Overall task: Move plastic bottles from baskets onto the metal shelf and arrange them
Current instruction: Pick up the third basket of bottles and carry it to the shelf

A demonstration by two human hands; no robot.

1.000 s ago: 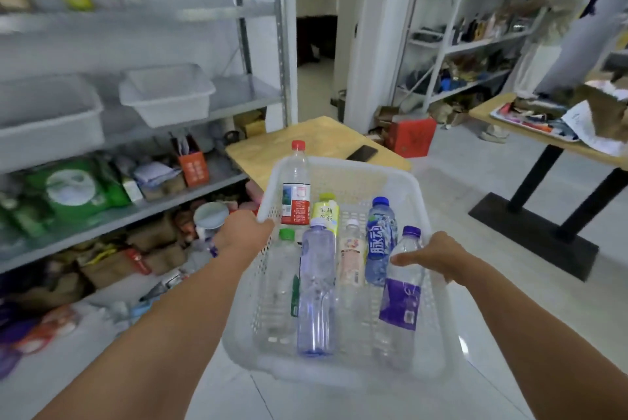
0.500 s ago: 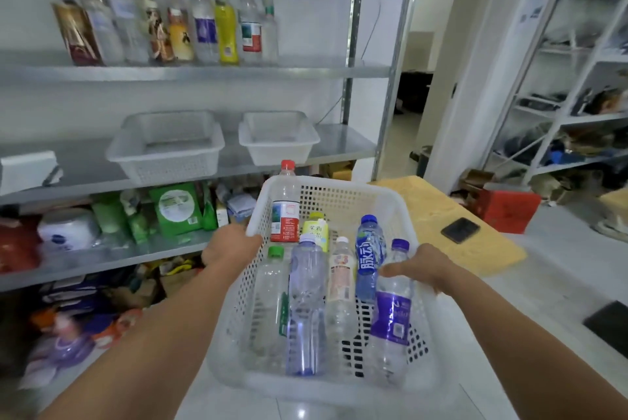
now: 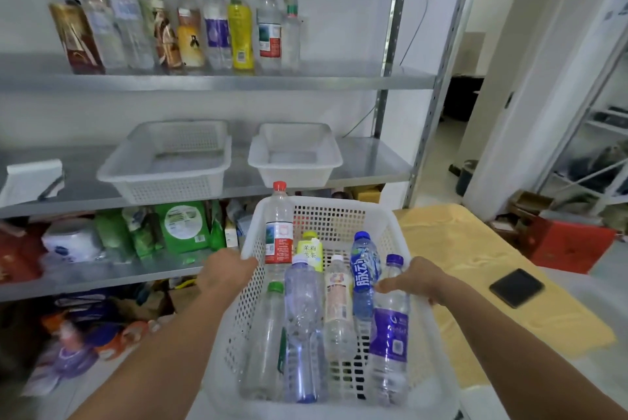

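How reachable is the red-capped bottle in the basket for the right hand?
Probably not yet: the right hand grips the basket rim, carrying it with the left hand. The red-capped bottle stands uncovered at the far left corner.

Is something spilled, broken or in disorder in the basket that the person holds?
Nothing spilled or broken shows. In the white basket, the bottles lie tilted side by side; only the red-capped bottle stands upright, poking above the rim.

On the upper shelf [image 3: 356, 76] a row of bottles [image 3: 190, 32] fills the left and middle; bare metal lies right of it. Two white baskets [image 3: 170, 187] crowd the middle shelf [image 3: 373, 161], bare at its right end. The held basket [image 3: 326, 214] blocks the lower tiers.
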